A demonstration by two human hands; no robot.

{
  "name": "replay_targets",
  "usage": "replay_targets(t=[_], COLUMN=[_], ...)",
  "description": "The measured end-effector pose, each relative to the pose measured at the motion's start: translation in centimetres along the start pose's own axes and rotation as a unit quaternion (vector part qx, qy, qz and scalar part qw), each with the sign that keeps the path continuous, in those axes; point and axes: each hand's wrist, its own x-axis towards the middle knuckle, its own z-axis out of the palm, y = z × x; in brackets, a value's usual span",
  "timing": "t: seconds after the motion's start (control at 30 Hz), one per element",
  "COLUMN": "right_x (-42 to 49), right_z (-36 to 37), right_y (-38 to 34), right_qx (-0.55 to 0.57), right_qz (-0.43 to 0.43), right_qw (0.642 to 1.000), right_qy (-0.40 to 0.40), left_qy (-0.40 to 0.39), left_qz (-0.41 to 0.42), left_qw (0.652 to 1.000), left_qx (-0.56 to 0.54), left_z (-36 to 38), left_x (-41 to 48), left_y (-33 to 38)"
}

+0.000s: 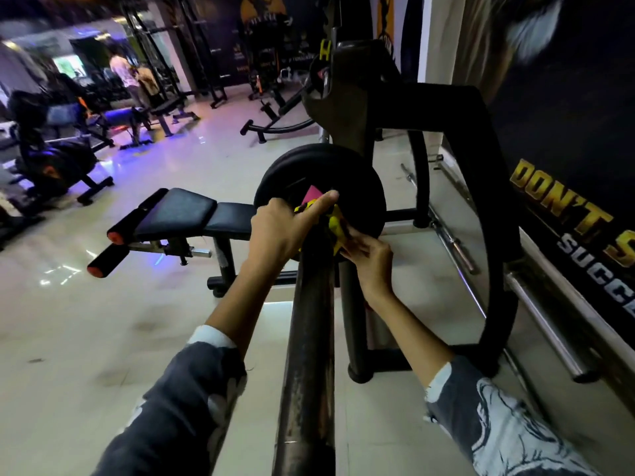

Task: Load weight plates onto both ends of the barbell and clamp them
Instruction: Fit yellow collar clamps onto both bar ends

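Plates (360, 187) sat far along the barbell (309, 338), which ran straight away from the person, with the yellow clamp (335, 225) against them, the left grip (278, 228) curled over it from above-left and the right grip (372, 259) pinching its right side.

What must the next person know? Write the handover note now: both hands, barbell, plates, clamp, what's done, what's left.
Hands: the left hand grips the yellow-and-pink plastic clamp from the left; the right hand pinches the same clamp from the right.
Things: the black round weight plates sit on the dark steel barbell sleeve; the clamp is on the sleeve, right against them.
Done: plates are loaded on this end.
Left: whether the clamp is locked cannot be told, so check it. The barbell's other end is out of view; its plates and clamp need checking.
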Motion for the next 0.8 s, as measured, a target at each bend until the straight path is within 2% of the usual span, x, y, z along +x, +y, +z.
replay_targets(t=[0.1, 0.2, 0.27, 0.3, 0.37, 0.4, 0.47, 0.53, 0.6, 0.67, 0.73, 0.8], right_x=[-0.4, -0.5, -0.5, -0.5, -0.8, -1.1, -1.1, -0.2, 2.1, 4.0, 5.1, 5.4], right_z=[0.1, 0.2, 0.3, 0.2, 0.2, 0.3, 0.2, 0.1, -0.1, -0.2, -0.5, -0.7], right_y=[-0.3, -0.8, -1.2, -1.2, -1.4, -1.8, -2.8, -4.6, -6.9, -8.4, -8.5, -7.9], right_qx=[0.028, 0.045, 0.046, 0.040, 0.024, 0.004, -0.104, -0.229, -0.357, -0.444, -0.434, -0.396], right_qz=[0.012, 0.003, -0.001, -0.009, -0.021, -0.029, -0.103, -0.220, -0.258, -0.220, -0.193, -0.197], right_qw=[0.999, 0.999, 0.999, 0.999, 0.998, 0.998, 0.989, 0.946, 0.898, 0.864, 0.867, 0.884], right_qy=[-0.013, -0.014, -0.022, -0.032, -0.052, -0.050, 0.016, 0.059, 0.002, -0.092, -0.152, -0.153], left_qy=[0.019, 0.017, 0.010, -0.001, -0.055, -0.083, -0.127, -0.169, -0.200, -0.209, -0.208, -0.200], left_qz=[-0.005, -0.034, -0.095, -0.141, -0.220, -0.240, -0.257, -0.261, -0.259, -0.257, -0.268, -0.283], left_qw=[0.993, 0.993, 0.995, 0.989, 0.951, 0.935, 0.914, 0.889, 0.866, 0.856, 0.843, 0.832], left_qx=[0.113, 0.110, 0.033, -0.048, -0.211, -0.249, -0.287, -0.336, -0.378, -0.396, -0.417, -0.432], left_z=[0.5, 0.4, -0.4, -0.9, -1.7, -1.6, -1.0, -0.8, -1.0, -1.0, -0.8, -0.6], left_x=[0.8, 1.7, 2.5, 2.8, 2.4, 2.0, 1.2, 0.7, 0.8, 1.1, 1.3, 1.7], left_y=[2.4, 2.6, 1.3, 0.5, -0.5, -0.9, -1.4, -1.6, -2.0, -2.7, -3.2, -3.8])
